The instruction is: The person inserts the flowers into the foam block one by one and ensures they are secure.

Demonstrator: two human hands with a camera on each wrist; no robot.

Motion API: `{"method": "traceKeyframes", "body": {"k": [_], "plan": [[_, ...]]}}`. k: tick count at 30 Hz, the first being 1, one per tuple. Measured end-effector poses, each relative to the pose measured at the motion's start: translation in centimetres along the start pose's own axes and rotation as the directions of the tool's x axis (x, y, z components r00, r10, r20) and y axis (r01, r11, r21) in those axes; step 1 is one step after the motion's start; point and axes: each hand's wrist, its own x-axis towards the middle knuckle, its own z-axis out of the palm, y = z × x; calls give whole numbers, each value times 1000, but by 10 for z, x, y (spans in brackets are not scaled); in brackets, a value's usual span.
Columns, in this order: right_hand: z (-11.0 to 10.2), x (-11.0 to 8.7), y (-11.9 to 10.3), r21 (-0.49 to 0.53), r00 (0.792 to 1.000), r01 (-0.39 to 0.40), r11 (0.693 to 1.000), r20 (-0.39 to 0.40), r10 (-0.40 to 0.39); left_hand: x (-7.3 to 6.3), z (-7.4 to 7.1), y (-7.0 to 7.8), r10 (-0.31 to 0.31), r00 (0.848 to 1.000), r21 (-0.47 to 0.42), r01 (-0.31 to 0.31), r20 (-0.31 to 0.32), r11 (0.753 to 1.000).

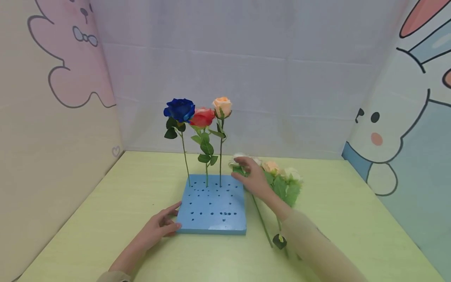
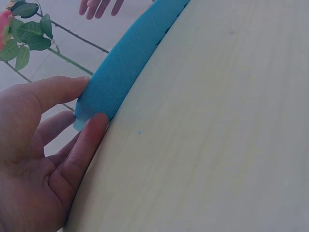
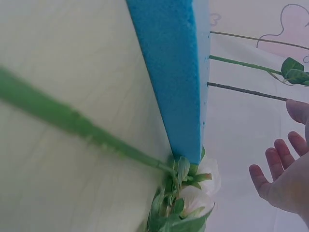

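Note:
A blue foam block (image 1: 218,225) with several small holes lies flat. Along its back row stand a blue rose (image 1: 180,110), a coral-red rose (image 1: 202,117) and a peach rose (image 1: 222,107), stems upright in the foam. My left hand (image 1: 156,226) touches the block's left side, fingertips on the edge and thumb at the front corner. In the left wrist view its fingers (image 2: 63,92) meet the block's side. My right hand (image 1: 255,181) hovers by the back right corner, fingers apart and bent loosely, holding nothing. Palm and spread fingers show in the right wrist view.
Right of the block lie more artificial flowers: white roses (image 3: 198,198) at the back, a peach one (image 1: 271,167) and a cream one (image 1: 291,173). Their stems (image 1: 262,219) point toward the front, partly under my right forearm. A curtain (image 1: 299,98) backs the table (image 1: 88,207).

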Motion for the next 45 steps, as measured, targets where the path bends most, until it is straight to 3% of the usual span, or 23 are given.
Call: {"method": "traceKeyframes", "body": {"k": [20,30,36,45], "plan": [[-55,-52,17,-47,997,20,999,-69,-23,-3,1,2,0,1000,-8,0,2,1000],[-86,-79,32,-148,995,-47,988,-93,33,-1,0,1,7,1000,-1,-7,9,1000],[-93,-91,37,-178,988,-124,976,-116,104,-2,0,4,0,1000,-4,0,7,1000],[-99,-106,40,-227,983,-166,960,-113,143,-2,-1,3,-1,1000,-4,1,11,1000]]}}
